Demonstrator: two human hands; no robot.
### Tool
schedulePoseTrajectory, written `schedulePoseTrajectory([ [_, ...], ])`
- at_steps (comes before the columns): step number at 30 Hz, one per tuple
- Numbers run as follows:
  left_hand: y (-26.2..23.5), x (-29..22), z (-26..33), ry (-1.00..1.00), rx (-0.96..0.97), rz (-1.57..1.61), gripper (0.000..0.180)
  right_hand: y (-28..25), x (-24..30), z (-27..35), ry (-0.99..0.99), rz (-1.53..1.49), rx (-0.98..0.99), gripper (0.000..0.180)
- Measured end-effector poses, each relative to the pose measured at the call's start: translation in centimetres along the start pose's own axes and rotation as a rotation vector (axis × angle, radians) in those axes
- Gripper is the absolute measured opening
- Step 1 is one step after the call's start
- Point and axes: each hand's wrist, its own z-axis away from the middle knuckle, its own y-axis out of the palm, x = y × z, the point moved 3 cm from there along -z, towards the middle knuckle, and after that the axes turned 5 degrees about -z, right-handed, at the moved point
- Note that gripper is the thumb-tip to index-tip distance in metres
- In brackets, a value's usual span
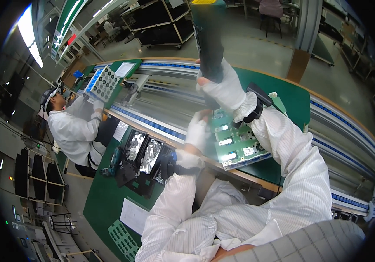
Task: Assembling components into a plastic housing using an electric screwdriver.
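Now the right hand (224, 89) has its fingers wrapped around a dark power screwdriver (208, 41), held upright at 12 o'clock over the green circuit board (235, 144) on the desk (290, 102). The left hand (197, 131) rests at the board's 9 o'clock edge, fingers bent. It looks like a fastening step; next, I think, the tip must meet a screw squarely.

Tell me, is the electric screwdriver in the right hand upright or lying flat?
Upright. The right hand grips the screwdriver with its body rising straight above the circuit board.
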Motion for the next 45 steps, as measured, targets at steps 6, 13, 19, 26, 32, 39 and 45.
schedulePoseTrajectory([
  [6,0.3,0.0,1.3,-0.217,-0.11,0.61,0.022,0.9,-0.1,-1.1,0.159,-0.222,0.112,0.048],
  [13,-0.5,0.0,2.0,-0.165,-0.193,0.549,0.017,1.9,-1.3,-0.4,0.158,-0.359,0.179,0.052],
  [19,-0.4,-0.2,2.9,-0.193,-0.081,0.578,0.02,0.7,-0.4,0.5,0.071,-0.235,0.055,0.036],
  [26,-0.7,-0.8,4.0,-0.207,-0.063,0.586,0.018,0.0,1.2,0.5,-0.016,-0.598,-0.012,0.042],
  [32,-0.6,-1.1,4.2,-0.203,-0.044,0.545,0.013,0.2,0.6,0.5,0.104,-0.652,-0.02,0.044],
  [39,-0.4,-0.8,4.0,-0.068,-0.075,0.178,0.019,0.3,0.4,0.7,0.173,-0.663,0.091,0.044],
  [45,-0.2,-0.6,3.4,0.227,-0.042,-0.206,0.023,0.8,1.0,1.4,0.14,-0.459,0.251,0.051],
])
